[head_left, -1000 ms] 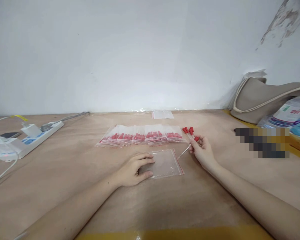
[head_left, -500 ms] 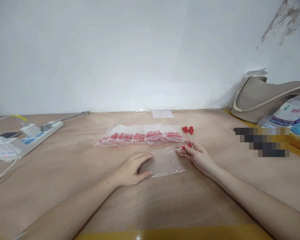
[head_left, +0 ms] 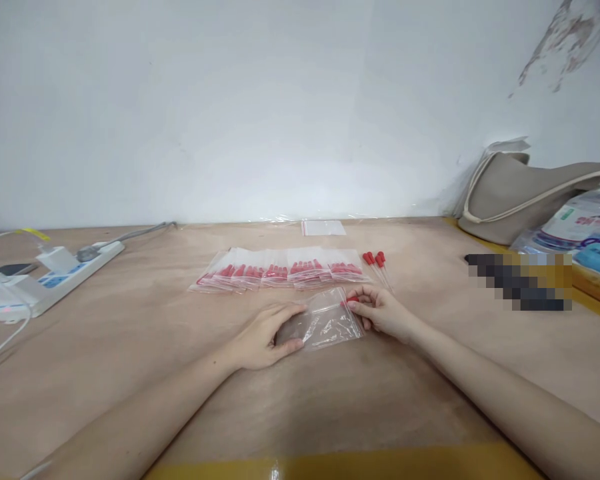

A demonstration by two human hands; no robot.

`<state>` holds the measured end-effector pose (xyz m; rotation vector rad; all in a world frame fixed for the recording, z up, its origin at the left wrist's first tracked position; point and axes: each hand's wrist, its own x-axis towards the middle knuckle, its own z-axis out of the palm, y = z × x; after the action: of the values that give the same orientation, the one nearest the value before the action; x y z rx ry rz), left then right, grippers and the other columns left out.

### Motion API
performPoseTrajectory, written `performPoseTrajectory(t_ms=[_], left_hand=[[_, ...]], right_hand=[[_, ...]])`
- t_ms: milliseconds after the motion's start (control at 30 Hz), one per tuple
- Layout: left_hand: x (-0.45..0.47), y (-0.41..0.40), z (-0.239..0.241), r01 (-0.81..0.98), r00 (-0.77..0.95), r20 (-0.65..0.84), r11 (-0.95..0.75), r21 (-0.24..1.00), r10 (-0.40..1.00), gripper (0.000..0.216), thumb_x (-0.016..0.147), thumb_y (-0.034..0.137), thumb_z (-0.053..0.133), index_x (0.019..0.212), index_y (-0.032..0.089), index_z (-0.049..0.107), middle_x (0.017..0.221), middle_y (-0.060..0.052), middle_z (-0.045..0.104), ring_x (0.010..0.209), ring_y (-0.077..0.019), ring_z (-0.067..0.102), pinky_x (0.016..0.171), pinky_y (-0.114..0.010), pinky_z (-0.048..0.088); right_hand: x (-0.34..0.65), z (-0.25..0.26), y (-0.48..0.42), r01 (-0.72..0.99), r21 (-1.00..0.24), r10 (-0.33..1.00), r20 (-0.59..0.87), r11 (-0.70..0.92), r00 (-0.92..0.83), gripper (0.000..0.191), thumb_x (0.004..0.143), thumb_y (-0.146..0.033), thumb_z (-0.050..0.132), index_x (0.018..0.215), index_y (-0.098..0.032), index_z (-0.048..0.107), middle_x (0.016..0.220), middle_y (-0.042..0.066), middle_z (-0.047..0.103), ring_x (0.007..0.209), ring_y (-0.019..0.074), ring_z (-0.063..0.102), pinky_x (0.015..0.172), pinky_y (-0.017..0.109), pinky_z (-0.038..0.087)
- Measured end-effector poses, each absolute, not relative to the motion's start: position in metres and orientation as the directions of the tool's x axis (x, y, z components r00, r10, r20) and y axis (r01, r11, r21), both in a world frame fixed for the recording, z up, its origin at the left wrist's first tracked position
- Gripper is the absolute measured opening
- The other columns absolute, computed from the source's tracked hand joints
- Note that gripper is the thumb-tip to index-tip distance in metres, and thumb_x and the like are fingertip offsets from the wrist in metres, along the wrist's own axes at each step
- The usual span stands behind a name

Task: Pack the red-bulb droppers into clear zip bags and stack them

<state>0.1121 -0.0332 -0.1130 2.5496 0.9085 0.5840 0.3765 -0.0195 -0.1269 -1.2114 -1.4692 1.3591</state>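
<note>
Zip bag (head_left: 325, 321), thin clear crinkly plastic, lies on the table (head_left: 330, 407), left hand (head_left: 263, 337) resting half-open on its left end, right hand (head_left: 383, 313) pinching a red-capped dropper (head_left: 351, 300) at its right mouth.

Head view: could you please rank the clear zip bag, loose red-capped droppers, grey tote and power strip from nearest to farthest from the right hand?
1. Clear zip bag: touching the right hand.
2. Loose droppers: just behind it.
3. Grey tote: far right.
4. Power strip: far left.
</note>
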Motion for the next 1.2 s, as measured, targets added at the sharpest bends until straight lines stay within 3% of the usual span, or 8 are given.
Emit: performPoseTrajectory(t_ms=[233, 500, 667, 800, 933, 1033, 1200], left_hand=[[0.112, -0.033, -0.113, 0.509, 0.700, 0.261, -0.722, 0.469, 0.664, 0.050, 0.083, 0.037, 0.054, 0.128, 0.023, 0.038, 0.119, -0.008, 0.053, 0.107, -0.0235, 0.051, 0.092, -0.039, 0.040], [0.113, -0.033, -0.113, 0.487, 0.712, 0.274, -0.736, 0.469, 0.646, 0.049, 0.083, 0.037, 0.053, 0.128, 0.022, 0.038, 0.121, -0.009, 0.052, 0.108, -0.0241, 0.050, 0.092, -0.040, 0.040], [0.114, -0.033, -0.112, 0.483, 0.720, 0.266, -0.738, 0.471, 0.641, 0.048, 0.084, 0.036, 0.053, 0.127, 0.021, 0.039, 0.120, -0.008, 0.052, 0.109, -0.0231, 0.049, 0.093, -0.039, 0.040], [0.114, -0.033, -0.111, 0.481, 0.717, 0.274, -0.740, 0.470, 0.641, 0.047, 0.084, 0.034, 0.053, 0.127, 0.022, 0.040, 0.122, -0.008, 0.051, 0.111, -0.0235, 0.048, 0.095, -0.040, 0.039], [0.113, -0.033, -0.112, 0.481, 0.716, 0.276, -0.739, 0.472, 0.642, 0.047, 0.083, 0.034, 0.053, 0.127, 0.022, 0.040, 0.121, -0.008, 0.052, 0.110, -0.0237, 0.050, 0.093, -0.040, 0.040], [0.113, -0.033, -0.113, 0.488, 0.713, 0.273, -0.736, 0.469, 0.646, 0.047, 0.083, 0.035, 0.054, 0.126, 0.021, 0.041, 0.121, -0.009, 0.052, 0.110, -0.0235, 0.049, 0.094, -0.039, 0.040], [0.112, -0.032, -0.114, 0.489, 0.709, 0.279, -0.737, 0.467, 0.647, 0.047, 0.083, 0.036, 0.054, 0.125, 0.021, 0.042, 0.122, -0.008, 0.052, 0.112, -0.0237, 0.048, 0.096, -0.040, 0.039]], right_hand=[[0.366, -0.124, -0.024, 0.049, -0.998, 0.884, -0.047, -0.027, -0.465, 0.030, 0.061, -0.039, 0.071, 0.074, -0.015, 0.059, 0.060, -0.003, 0.057, 0.046, 0.0048, 0.045, 0.043, 0.017, 0.036], [0.371, -0.117, -0.024, 0.112, -0.993, 0.877, -0.070, -0.019, -0.475, 0.032, 0.058, -0.042, 0.072, 0.073, -0.016, 0.064, 0.057, -0.004, 0.056, 0.046, 0.0053, 0.044, 0.043, 0.017, 0.033], [0.363, -0.121, -0.029, 0.155, -0.984, 0.884, 0.003, 0.086, -0.467, 0.024, 0.057, -0.039, 0.072, 0.066, -0.017, 0.066, 0.061, -0.002, 0.059, 0.054, 0.0083, 0.049, 0.050, 0.019, 0.037], [0.364, -0.123, -0.030, 0.265, -0.952, 0.861, -0.005, 0.151, -0.508, 0.026, 0.059, -0.039, 0.071, 0.074, -0.017, 0.068, 0.058, -0.003, 0.057, 0.052, 0.0080, 0.046, 0.048, 0.019, 0.036], [0.369, -0.125, -0.030, 0.193, -0.979, 0.916, -0.022, 0.061, -0.402, 0.037, 0.049, -0.033, 0.078, 0.077, -0.017, 0.059, 0.049, -0.008, 0.050, 0.045, 0.0069, 0.045, 0.044, 0.018, 0.035], [0.370, -0.126, -0.030, 0.145, -0.989, 0.962, -0.039, 0.001, -0.271, 0.040, 0.041, -0.030, 0.080, 0.068, -0.017, 0.054, 0.051, -0.006, 0.053, 0.046, 0.0080, 0.048, 0.044, 0.020, 0.039], [0.373, -0.130, -0.030, 0.214, -0.976, 0.962, -0.033, 0.027, -0.272, 0.024, 0.051, -0.030, 0.075, 0.061, -0.015, 0.060, 0.049, -0.004, 0.053, 0.044, 0.0065, 0.044, 0.044, 0.020, 0.036]])
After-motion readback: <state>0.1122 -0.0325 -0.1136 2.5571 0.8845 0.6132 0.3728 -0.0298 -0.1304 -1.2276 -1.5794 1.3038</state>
